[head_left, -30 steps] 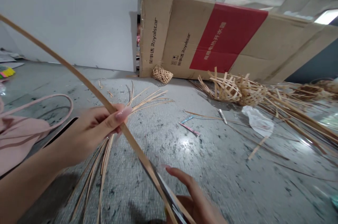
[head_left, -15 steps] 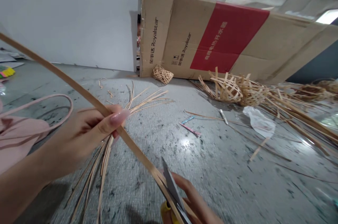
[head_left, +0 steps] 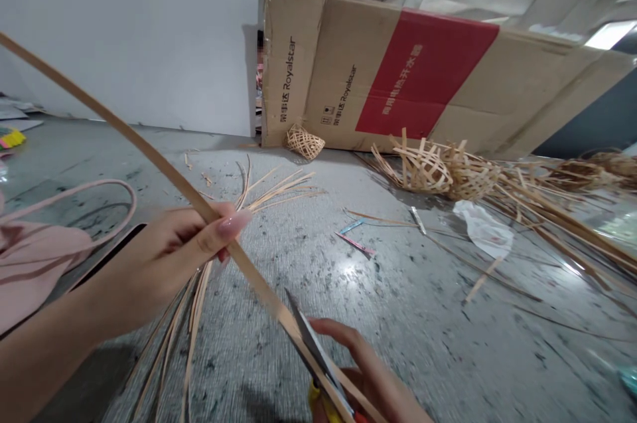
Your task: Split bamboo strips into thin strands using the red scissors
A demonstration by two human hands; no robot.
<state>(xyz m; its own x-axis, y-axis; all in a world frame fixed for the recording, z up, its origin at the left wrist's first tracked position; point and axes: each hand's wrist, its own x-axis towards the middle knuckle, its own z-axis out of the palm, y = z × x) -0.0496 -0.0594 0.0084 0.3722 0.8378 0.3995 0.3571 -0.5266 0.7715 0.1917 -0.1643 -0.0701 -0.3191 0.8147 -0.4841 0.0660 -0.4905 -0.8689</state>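
strip [head_left: 251, 271]: matt, wood-like | scissors [head_left: 311, 342]: shiny metal blades | carton [head_left: 358, 31]: matt cardboard

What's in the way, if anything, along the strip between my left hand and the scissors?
Nothing visible: the flat strip runs uncovered from your left hand to the scissors in your right hand. Thin strips fan out to either side, clear of that stretch.

room: surface [head_left: 418, 323] beyond right hand [head_left: 375, 376] | obstacles: cardboard box [head_left: 338, 71] behind, strip [head_left: 154, 156] across left
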